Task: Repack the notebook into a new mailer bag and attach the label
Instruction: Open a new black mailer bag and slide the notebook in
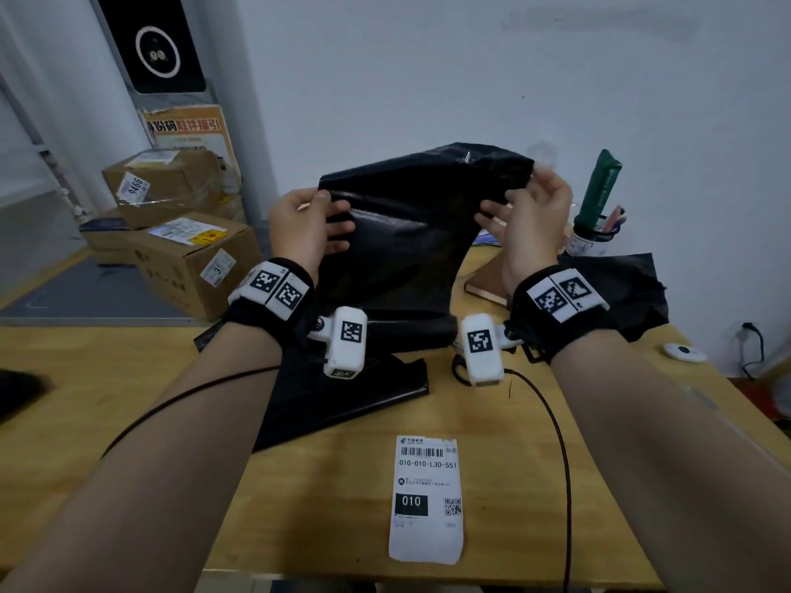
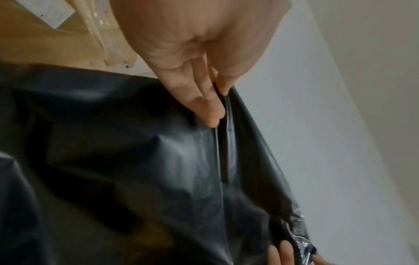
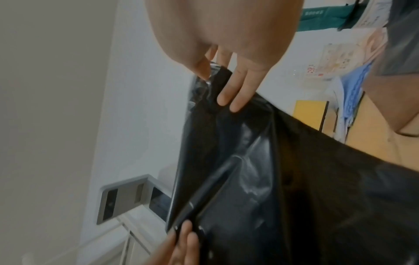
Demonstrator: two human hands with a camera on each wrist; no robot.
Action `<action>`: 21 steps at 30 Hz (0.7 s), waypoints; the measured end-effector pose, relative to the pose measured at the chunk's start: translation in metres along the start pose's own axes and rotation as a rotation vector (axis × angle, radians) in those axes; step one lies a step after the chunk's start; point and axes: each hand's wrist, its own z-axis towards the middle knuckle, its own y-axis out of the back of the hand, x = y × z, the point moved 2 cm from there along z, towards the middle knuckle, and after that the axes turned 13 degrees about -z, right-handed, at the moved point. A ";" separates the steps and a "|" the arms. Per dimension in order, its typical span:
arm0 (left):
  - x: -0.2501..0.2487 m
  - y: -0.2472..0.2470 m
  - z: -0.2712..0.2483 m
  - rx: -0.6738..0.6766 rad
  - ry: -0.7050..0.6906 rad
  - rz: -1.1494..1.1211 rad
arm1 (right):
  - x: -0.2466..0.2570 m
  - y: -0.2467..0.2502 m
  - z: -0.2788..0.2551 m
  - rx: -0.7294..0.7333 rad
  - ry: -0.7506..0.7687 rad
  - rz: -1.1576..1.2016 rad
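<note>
I hold a black mailer bag up above the wooden table, its lower end draping onto the tabletop. My left hand pinches its top left edge between thumb and fingers. My right hand pinches the top right corner, fingers on the near face. The brown notebook lies flat behind the bag, mostly hidden by it and my right wrist. The white shipping label lies face up near the front edge.
A second crumpled black bag lies at the right. A cup with pens and a green roll stands at the back right. Cardboard boxes are stacked at the left. A small white round device sits at the right edge.
</note>
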 end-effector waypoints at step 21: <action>-0.028 -0.025 -0.019 0.450 -0.172 0.274 | 0.004 -0.051 -0.018 0.478 0.148 -1.025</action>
